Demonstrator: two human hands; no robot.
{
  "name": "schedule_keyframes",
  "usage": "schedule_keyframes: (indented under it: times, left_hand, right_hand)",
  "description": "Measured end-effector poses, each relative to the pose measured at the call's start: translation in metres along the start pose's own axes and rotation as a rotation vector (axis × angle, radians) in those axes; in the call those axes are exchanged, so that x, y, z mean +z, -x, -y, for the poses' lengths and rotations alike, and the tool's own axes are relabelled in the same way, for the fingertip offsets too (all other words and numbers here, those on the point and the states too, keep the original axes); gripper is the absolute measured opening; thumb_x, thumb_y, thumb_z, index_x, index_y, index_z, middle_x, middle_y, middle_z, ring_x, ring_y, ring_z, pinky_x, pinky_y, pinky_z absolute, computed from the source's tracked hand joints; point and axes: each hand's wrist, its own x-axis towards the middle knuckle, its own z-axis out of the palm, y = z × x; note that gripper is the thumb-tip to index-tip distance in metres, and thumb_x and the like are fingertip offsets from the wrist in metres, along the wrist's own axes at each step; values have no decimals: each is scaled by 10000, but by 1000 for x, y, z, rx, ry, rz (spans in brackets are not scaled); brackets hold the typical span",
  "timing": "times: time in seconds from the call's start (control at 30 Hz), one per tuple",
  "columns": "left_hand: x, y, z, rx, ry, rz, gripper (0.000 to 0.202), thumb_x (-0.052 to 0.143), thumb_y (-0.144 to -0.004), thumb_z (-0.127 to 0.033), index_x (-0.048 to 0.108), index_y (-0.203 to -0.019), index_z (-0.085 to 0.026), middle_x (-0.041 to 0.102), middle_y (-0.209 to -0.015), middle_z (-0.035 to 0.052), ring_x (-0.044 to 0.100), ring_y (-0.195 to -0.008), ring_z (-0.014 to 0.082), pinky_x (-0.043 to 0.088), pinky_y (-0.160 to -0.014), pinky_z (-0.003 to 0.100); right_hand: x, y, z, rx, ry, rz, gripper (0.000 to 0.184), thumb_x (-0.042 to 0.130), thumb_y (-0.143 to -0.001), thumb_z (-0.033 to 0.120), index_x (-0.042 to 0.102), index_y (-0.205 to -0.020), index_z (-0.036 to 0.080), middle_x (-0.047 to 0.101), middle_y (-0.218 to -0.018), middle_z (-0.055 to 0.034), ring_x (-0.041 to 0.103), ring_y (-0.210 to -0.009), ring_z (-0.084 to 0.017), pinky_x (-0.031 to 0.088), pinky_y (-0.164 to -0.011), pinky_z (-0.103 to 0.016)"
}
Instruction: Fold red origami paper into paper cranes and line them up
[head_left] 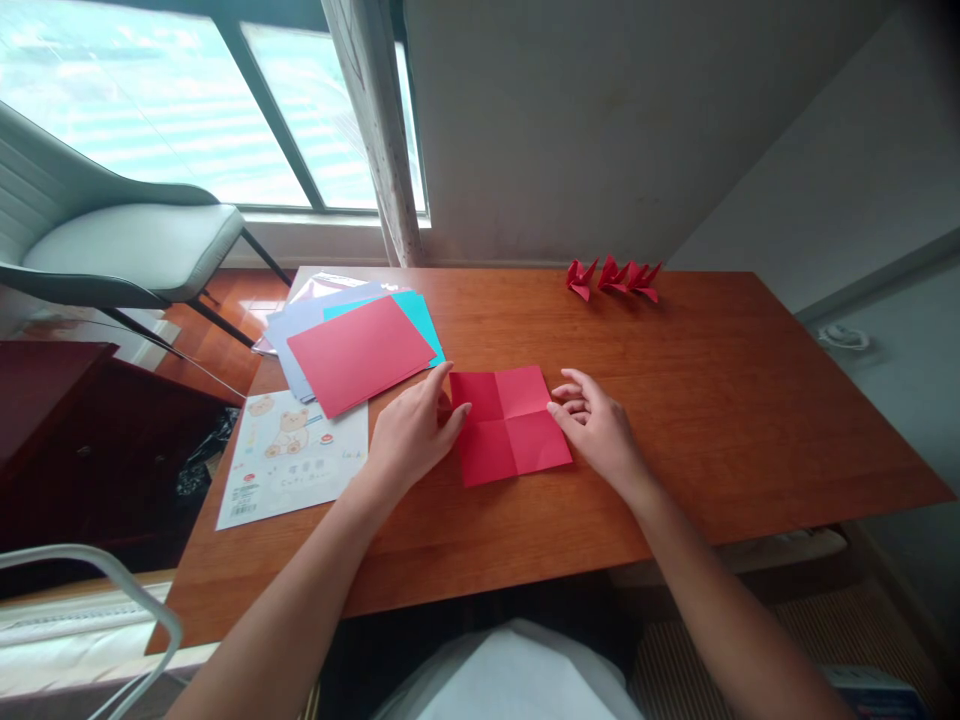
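A square sheet of red paper [513,424] lies nearly flat on the wooden table, with creases crossing at its middle. My left hand [417,420] is at its left side, the thumb tip over that edge and the index finger apart near the upper left corner. On the opposite side, my right hand [596,425] has its thumb at the right edge and its other fingers loosely bent, apart from the thumb. Neither hand grips the sheet. Whether the right thumb presses on the paper, I cannot tell.
Left of my hands lie a stack of red paper [360,355], blue sheets [420,318] and a bear-printed sheet [300,450]. Several folded red paper figures [613,278] stand at the table's [720,420] far edge. A chair [135,245] stands by the window.
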Motion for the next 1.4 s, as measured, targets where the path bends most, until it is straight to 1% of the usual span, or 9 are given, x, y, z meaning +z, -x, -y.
schedule_keyframes:
  times: [0.07,0.17,0.4,0.57,0.77,0.93,1.13,1.3,1.4]
  left_hand:
    - [1,0,1,-6,31,48,547,577,-905,-328,429,-1415,-201,670,-774,10,637,-688,191,467,-640,289]
    - [3,0,2,-20,139,67,569,577,-889,-285,430,-1432,-208,656,-741,-1,619,-650,181,451,-627,286]
    - [3,-4,-3,-162,876,42,716,630,-863,-292,309,-1498,-210,720,-1020,75,701,-862,189,552,-735,297]
    - [1,-7,-6,-261,1147,-32,707,728,-809,-325,406,-1421,-177,709,-1151,119,696,-1030,233,575,-852,342]
    - [0,-7,-8,-273,1199,1,508,771,-786,-368,590,-1208,-149,725,-1135,132,690,-1066,261,575,-879,367]
    - [0,-6,-12,-252,1172,22,407,778,-776,-386,659,-1090,-156,745,-1092,111,697,-1030,258,574,-886,377]
    - [-2,-6,-14,-267,1190,49,372,784,-762,-369,684,-1047,-151,752,-1071,102,705,-982,253,572,-882,386]
    - [1,-6,-12,-234,1166,86,330,748,-796,-373,707,-1042,-157,756,-1061,97,705,-979,261,566,-888,397]
    - [4,-5,-9,-228,1106,122,326,733,-807,-386,730,-1040,-159,761,-1041,93,704,-984,278,570,-863,388]
  right_hand:
    - [4,-5,2,5,7,23,505,671,-830,388,553,-1289,215,717,-946,-75,656,-667,-173,606,-667,-365]
    - [10,-10,4,22,-76,50,507,668,-824,378,545,-1286,210,706,-903,-54,637,-640,-155,583,-665,-347]
    - [12,-8,0,132,-394,69,626,685,-816,467,458,-1351,231,685,-1005,-62,645,-716,-164,527,-538,-275]
    - [6,-7,6,151,-463,113,627,690,-818,466,451,-1349,235,685,-1118,-102,667,-836,-194,549,-577,-282]
    - [2,-7,9,151,-508,140,550,675,-839,438,481,-1325,267,659,-1191,-108,682,-907,-210,591,-637,-313]
    - [2,-6,8,173,-533,161,464,682,-830,415,563,-1252,263,686,-1166,-105,679,-1031,-255,618,-683,-346]
    - [1,-3,16,135,-566,248,296,690,-839,386,643,-1101,257,737,-1112,-64,695,-1061,-256,567,-974,-468]
    - [0,-1,19,109,-558,238,293,667,-869,452,643,-1091,262,731,-1144,-55,693,-1073,-256,562,-981,-466]
    - [0,0,17,109,-566,237,345,605,-906,520,636,-1136,264,727,-1142,-59,702,-1045,-248,591,-902,-417]
